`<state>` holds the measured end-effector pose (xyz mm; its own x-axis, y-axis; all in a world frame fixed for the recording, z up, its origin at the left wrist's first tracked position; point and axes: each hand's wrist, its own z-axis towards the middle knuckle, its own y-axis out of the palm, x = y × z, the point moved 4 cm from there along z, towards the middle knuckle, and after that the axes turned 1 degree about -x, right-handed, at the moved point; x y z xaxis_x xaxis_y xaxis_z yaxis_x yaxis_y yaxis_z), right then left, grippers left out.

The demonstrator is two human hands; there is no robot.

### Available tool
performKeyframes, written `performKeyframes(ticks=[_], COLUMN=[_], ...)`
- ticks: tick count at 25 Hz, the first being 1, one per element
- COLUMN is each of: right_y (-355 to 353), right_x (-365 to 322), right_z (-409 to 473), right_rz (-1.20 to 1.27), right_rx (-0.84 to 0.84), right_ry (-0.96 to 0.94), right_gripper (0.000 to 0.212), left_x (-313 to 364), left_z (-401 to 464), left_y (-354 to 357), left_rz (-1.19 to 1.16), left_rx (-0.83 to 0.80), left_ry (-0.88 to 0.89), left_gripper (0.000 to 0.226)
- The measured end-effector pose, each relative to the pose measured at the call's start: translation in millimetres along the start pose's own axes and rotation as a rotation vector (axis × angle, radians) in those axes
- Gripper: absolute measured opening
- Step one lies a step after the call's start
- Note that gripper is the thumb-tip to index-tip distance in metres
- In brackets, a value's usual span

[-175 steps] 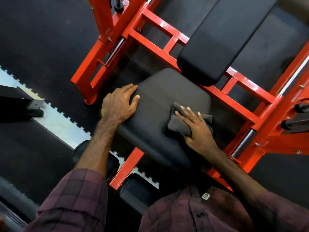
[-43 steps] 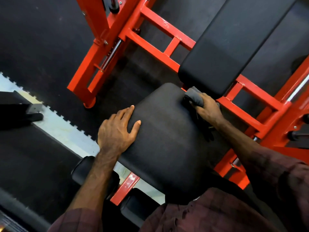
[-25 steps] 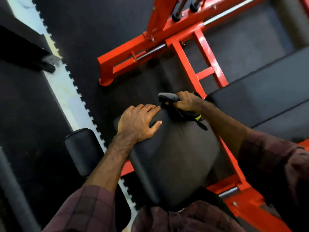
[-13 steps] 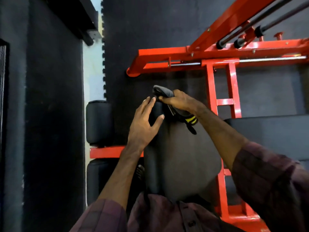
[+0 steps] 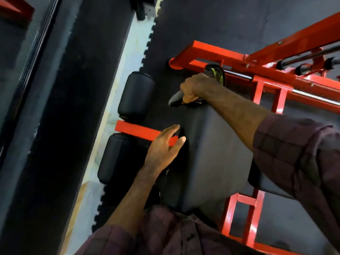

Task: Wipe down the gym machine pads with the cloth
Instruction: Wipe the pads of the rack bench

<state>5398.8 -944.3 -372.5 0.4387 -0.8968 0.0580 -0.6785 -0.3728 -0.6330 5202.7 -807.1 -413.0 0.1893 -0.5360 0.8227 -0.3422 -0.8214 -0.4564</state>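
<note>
The black seat pad (image 5: 209, 155) of a red gym machine fills the middle of the view. My right hand (image 5: 195, 89) grips a grey cloth (image 5: 175, 98) with a yellow-striped end (image 5: 216, 74) at the pad's far corner. My left hand (image 5: 163, 146) has its fingers straight and spread at the pad's left edge, the thumb touching the pad side. Two black roller pads (image 5: 136, 96) (image 5: 115, 159) sit left of the seat on a red bar (image 5: 136, 130).
The red steel frame (image 5: 266, 85) with chrome rods runs behind and to the right of the seat. Black rubber floor mats with a pale toothed seam (image 5: 128, 57) lie to the left. A dark wall or rail (image 5: 27, 89) stands at far left.
The view has swung round. My right hand has carried the cloth to the seat's far corner. My left hand has slid down along the pad's left edge, away from the cloth.
</note>
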Motion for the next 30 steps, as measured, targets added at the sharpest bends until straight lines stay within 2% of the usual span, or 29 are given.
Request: performKeyframes(ticks=[4,8,15,22,25,30], right_y=[35.7,62.3,90.5,138.3,155.5,176.7], right_x=[-70.5,-115.7,-170.4,-232.6,-247.7,-248.5], right_z=[-8.6,-24.7,-65.4,-123.9,-139.8,-155.8], right_rz=[-0.311,-0.375,-0.514,-0.497,-0.352,-0.138], right_rx=[-0.122,-0.19,-0.24,-0.229,-0.222,-0.178], right_ry=[-0.098,-0.101,-0.068,-0.184,-0.166,-0.268], right_gripper=[0.049,0.051,0.056,0.052,0.053,0.053], left_x=[-49.1,-85.8,-110.8,-88.0,-55.9,5.4], left_z=[-39.6,-75.3,-128.3,-104.7,-80.3,-33.6], left_y=[-38.1,-68.0,-74.4,-92.9,-90.4,-65.9], left_rz=[-0.001,0.058,-0.001,0.067,0.123,0.237], left_rx=[0.117,0.11,0.051,0.023,-0.032,-0.183], left_ry=[-0.079,-0.152,-0.177,-0.091,0.028,0.247], left_gripper=[0.045,0.045,0.033,0.033,0.032,0.033])
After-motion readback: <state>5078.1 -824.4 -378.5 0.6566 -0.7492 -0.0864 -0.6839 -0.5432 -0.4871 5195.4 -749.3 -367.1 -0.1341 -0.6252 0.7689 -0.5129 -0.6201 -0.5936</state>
